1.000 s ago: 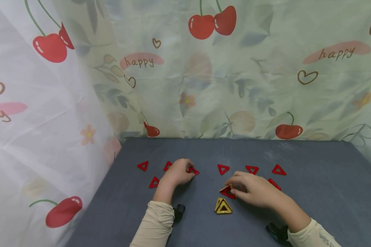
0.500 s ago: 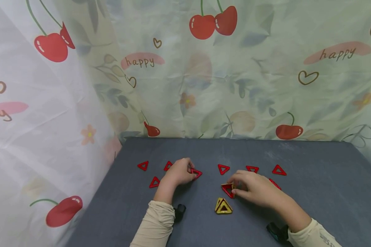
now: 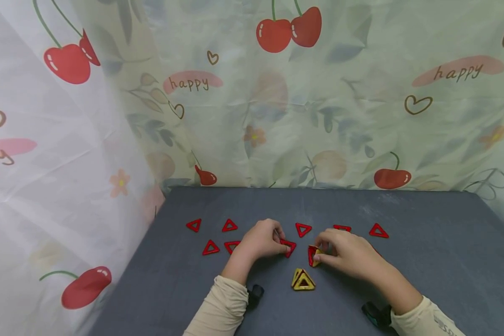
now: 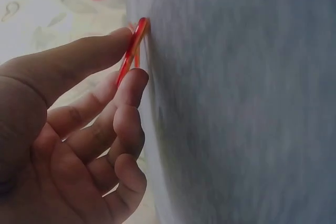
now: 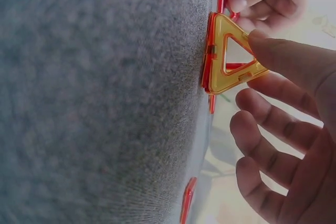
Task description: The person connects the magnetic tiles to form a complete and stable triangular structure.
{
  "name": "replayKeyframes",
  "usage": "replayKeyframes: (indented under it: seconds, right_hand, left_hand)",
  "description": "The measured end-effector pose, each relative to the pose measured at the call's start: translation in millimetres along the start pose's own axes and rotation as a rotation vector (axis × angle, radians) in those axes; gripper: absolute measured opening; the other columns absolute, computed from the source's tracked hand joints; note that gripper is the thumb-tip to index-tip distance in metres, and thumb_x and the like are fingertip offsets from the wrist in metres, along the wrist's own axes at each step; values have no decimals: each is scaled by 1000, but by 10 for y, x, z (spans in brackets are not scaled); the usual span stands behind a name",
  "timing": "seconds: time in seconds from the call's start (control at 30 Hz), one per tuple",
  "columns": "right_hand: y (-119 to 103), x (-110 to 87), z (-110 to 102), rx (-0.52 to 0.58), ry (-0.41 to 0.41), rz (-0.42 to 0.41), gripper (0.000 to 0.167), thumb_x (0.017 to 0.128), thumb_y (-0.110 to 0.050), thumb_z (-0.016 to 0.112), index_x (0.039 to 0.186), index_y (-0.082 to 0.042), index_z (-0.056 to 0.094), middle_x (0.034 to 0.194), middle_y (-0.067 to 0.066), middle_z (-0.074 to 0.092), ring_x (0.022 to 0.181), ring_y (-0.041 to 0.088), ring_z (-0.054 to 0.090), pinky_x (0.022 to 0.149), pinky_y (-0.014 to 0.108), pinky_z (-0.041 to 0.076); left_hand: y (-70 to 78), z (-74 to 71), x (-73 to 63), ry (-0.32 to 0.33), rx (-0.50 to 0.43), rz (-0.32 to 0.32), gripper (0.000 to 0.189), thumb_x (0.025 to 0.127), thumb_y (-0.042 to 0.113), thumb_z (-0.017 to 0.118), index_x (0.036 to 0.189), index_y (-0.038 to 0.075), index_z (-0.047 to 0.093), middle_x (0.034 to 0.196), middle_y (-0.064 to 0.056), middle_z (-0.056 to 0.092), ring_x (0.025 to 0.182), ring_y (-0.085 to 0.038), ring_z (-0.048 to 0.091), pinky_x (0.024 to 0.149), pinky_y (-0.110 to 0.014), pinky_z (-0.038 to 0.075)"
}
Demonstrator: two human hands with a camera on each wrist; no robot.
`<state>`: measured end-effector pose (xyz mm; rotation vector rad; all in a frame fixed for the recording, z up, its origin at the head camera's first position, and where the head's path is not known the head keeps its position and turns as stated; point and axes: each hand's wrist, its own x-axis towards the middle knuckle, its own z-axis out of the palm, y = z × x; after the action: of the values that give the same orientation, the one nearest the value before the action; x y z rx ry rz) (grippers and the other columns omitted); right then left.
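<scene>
My left hand pinches a red triangular tile between thumb and fingertips, tilted above the table. That tile shows almost edge-on in the left wrist view. To its right, my right hand pinches a joined piece of red and yellow triangular tiles. In the right wrist view its yellow tile faces the camera, held by a corner, with red tile behind its lower edge. The two held pieces stand close but apart in the head view. A small yellow pyramid of triangles stands on the table just in front of them.
Several loose red triangular tiles lie on the dark table: some at the left, such as one tile, others along the back, such as another tile. A cherry-patterned curtain hangs behind the table and at the left.
My left hand has picked up a red tile and carried it right and nearer, towards my right hand. My right hand has turned its joined piece, so yellow now shows beside red.
</scene>
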<state>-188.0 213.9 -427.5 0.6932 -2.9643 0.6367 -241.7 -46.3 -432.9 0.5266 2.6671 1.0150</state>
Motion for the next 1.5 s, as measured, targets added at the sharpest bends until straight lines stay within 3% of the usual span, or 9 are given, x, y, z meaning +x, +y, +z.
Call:
replayKeyframes:
  seconds: [0.23,0.43,0.8,1.0,1.2,1.5]
  right_hand:
    - [-6,-2,0,4,-4,13,21,91,-38,85,103,-26,73,85,-17,59,67,-3,50,60,23,44]
    - [-12,-1,-4,7,-2,15,20,91,-38,85,103,-26,73,84,-16,59,68,-3,50,60,23,44]
    - [-9,1,4,12,1,5,17,91,-35,85,98,-29,72,83,-17,59,62,-2,48,57,23,43]
    - [-22,-1,-16,22,-7,8,16,91,-35,85,99,-29,72,85,-17,60,62,-2,49,57,23,44]
    - [-23,-1,-18,23,-4,5,15,92,-35,85,97,-29,72,83,-17,60,63,-2,49,58,23,44]
    - [25,-7,-49,34,12,8,14,93,-35,84,99,-29,73,83,-17,60,64,-2,51,59,23,46]
  left_hand:
    - [135,96,1,-12,-34,80,17,88,20,88,90,13,73,74,4,69,65,-9,62,61,-27,50]
    - [200,135,-2,-60,-98,167,11,93,14,83,88,14,73,79,4,74,67,-5,65,63,-23,53]
    - [281,146,-17,-137,-182,222,6,96,12,79,98,10,74,89,2,77,74,-3,68,66,-22,55]
    - [283,141,-11,-204,-205,220,10,96,9,78,105,6,75,93,2,78,80,-2,71,70,-22,57]
    - [281,130,-18,-202,-168,194,11,96,13,80,103,8,75,93,1,76,80,-5,69,70,-24,55]
    - [248,95,-24,-198,-170,204,8,96,15,79,102,10,76,94,3,75,82,-7,69,69,-23,54]
